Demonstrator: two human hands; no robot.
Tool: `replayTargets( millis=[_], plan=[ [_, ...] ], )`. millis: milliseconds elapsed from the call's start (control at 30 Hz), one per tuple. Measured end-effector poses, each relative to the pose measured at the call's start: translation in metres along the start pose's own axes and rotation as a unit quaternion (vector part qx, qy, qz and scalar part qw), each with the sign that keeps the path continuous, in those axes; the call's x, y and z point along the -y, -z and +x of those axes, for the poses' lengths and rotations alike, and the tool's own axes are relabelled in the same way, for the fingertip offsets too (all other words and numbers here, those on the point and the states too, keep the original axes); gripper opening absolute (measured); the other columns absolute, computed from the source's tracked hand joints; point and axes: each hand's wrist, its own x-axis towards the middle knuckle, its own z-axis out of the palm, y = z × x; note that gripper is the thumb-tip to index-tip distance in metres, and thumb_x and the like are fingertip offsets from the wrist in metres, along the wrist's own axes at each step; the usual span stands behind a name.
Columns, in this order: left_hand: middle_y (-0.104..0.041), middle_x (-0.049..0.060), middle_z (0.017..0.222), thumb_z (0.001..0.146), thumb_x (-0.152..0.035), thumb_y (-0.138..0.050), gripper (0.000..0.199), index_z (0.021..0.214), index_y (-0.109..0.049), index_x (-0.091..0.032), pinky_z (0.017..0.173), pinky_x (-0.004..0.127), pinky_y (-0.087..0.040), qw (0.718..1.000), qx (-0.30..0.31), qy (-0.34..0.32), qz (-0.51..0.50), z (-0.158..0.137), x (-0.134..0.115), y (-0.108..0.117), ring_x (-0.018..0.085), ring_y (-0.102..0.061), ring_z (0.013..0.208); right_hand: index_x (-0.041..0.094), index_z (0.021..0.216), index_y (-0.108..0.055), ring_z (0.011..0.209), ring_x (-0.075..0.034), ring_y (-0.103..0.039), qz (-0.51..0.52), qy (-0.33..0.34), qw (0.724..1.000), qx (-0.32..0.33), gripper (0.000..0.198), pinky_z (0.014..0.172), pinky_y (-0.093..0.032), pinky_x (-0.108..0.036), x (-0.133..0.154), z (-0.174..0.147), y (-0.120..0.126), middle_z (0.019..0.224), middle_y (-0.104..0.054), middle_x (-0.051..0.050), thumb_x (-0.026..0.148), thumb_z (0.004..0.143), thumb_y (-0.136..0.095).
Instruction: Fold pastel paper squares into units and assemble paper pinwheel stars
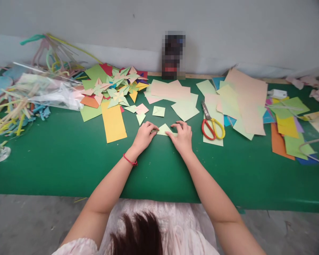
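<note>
A pale green paper triangle, folded small, lies on the green table between my hands. My left hand pinches its left corner between thumb and fingers. From the other side, my right hand holds the triangle's right part, thumb pressed on its lower edge and fingers curled above. Just beyond sits a folded green paper square. Left of that square are a folded pink and green paper piece and a yellow paper sheet.
Scissors with red and yellow handles lie on paper at the right. A heap of folded paper shapes is at the back left. Paper strips and a plastic bag cover the far left; coloured sheets lie far right.
</note>
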Motion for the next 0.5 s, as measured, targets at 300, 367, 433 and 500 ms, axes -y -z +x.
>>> replayTargets(
  millis=[300,367,433,500],
  plan=[
    [-0.052,0.004,0.090,0.078,-0.007,-0.050,0.022,0.090,-0.062,-0.020,0.080,0.032,-0.044,0.999,-0.022,0.038,0.003,-0.004,0.008,0.007,0.017,-0.052,0.086,0.025,0.096,-0.061,0.097,-0.025,-0.045,0.028,-0.005,1.000,0.005,0.028,0.080,-0.037,-0.039,-0.003,-0.001,-0.003,0.117,-0.053,-0.007,0.043,0.075,-0.061],
    [-0.053,0.004,0.090,0.078,-0.007,-0.050,0.023,0.091,-0.062,-0.020,0.080,0.032,-0.044,0.999,-0.015,0.032,0.003,-0.005,0.011,0.012,0.017,-0.052,0.085,0.025,0.095,-0.061,0.097,-0.025,-0.046,0.035,-0.003,0.999,0.007,0.028,0.080,-0.038,-0.039,-0.005,0.000,-0.004,0.117,-0.053,-0.007,0.043,0.074,-0.062],
    [-0.053,0.004,0.090,0.078,-0.008,-0.051,0.021,0.091,-0.062,-0.021,0.079,0.032,-0.044,1.000,-0.007,0.017,0.004,-0.007,0.015,0.013,0.017,-0.052,0.086,0.025,0.094,-0.062,0.097,-0.025,-0.046,0.040,-0.003,0.999,0.008,0.028,0.081,-0.038,-0.039,-0.006,0.001,-0.004,0.117,-0.053,-0.006,0.044,0.073,-0.063],
    [-0.054,0.004,0.090,0.079,-0.008,-0.049,0.022,0.092,-0.062,-0.020,0.080,0.032,-0.044,1.000,-0.021,0.003,0.013,-0.008,0.017,0.011,0.017,-0.052,0.087,0.025,0.094,-0.062,0.096,-0.025,-0.046,0.045,-0.002,0.999,0.007,0.028,0.081,-0.038,-0.039,-0.006,0.002,-0.004,0.117,-0.053,-0.006,0.044,0.072,-0.063]
  ],
)
